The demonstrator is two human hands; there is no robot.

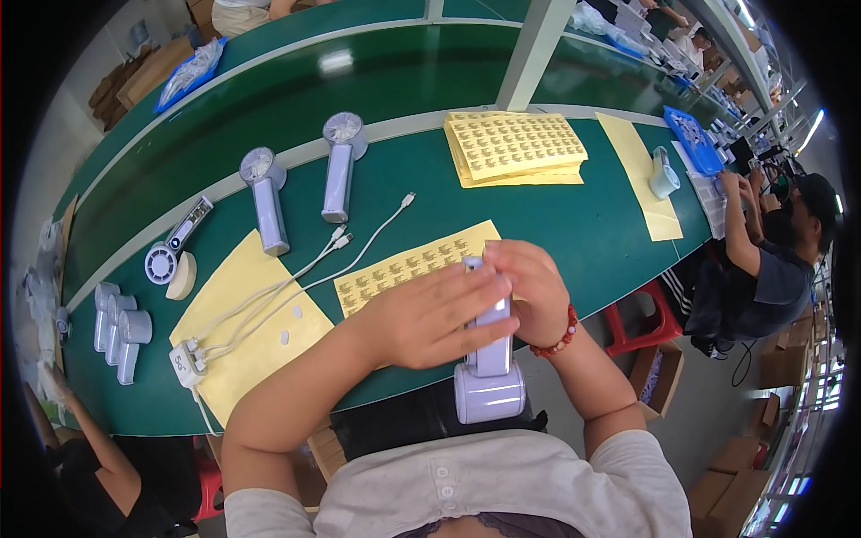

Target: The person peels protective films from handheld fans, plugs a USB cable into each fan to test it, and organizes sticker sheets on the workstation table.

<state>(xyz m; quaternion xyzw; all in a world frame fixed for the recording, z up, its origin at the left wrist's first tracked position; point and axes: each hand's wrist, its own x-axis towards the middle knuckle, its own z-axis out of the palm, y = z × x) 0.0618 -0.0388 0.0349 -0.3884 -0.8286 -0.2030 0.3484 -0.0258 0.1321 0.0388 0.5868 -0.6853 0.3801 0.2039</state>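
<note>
Close in front of my body is a lavender handheld fan (489,394), its round head toward me and its handle pointing away. My right hand (535,289), with a red bead bracelet at the wrist, grips the handle from the right side. The fingers of my left hand (430,314) lie across the handle from the left and hide part of it; the fingertips of both hands meet near its far end. Partly under my left hand lies a yellow sheet of printed stickers (395,272).
Two lavender fans (339,184) (266,202) lie beyond my hands. An opened fan (161,264), several fans (126,336) and a white charger (186,361) with cables are leftward. A sticker stack (516,148) lies at the back. A co-worker (780,260) sits at right.
</note>
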